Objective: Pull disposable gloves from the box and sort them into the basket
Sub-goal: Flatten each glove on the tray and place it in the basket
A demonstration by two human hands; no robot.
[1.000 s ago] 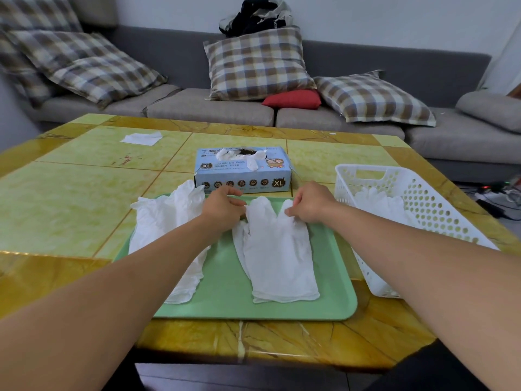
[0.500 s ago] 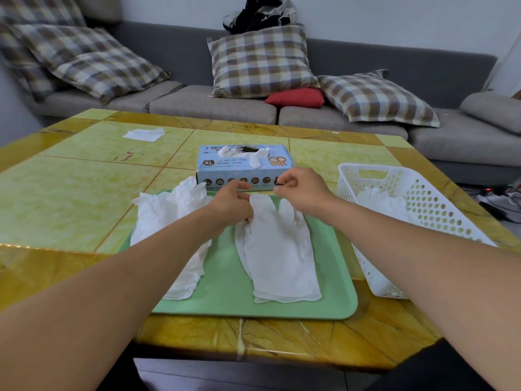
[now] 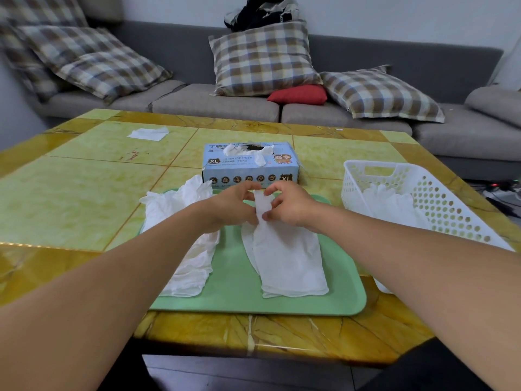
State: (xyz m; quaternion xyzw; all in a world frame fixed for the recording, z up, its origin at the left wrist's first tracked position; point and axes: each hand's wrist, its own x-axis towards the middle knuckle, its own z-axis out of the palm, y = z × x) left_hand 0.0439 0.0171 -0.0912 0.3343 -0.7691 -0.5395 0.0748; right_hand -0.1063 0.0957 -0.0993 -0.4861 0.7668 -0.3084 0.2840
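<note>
Both hands (image 3: 262, 206) have gathered the glove's (image 3: 287, 255) fingers.

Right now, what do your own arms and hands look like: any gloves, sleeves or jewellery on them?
Both arms are bare from the frame edge to the fingers: no sleeves, watch, bracelet or rings show. The left hand and the right hand wear no gloves.

A yellow-green tiled tabletop with amber marbled borders (image 3: 70, 198) lies beneath the hands. A flat pale green plastic tray (image 3: 234, 283) sits directly under them. Far beyond, to their left, lies a white paper tissue (image 3: 148, 133). Behind stands a grey fabric sofa (image 3: 214, 101) bearing plaid cushions (image 3: 263, 59) and a small red pillow (image 3: 298, 95).
</note>
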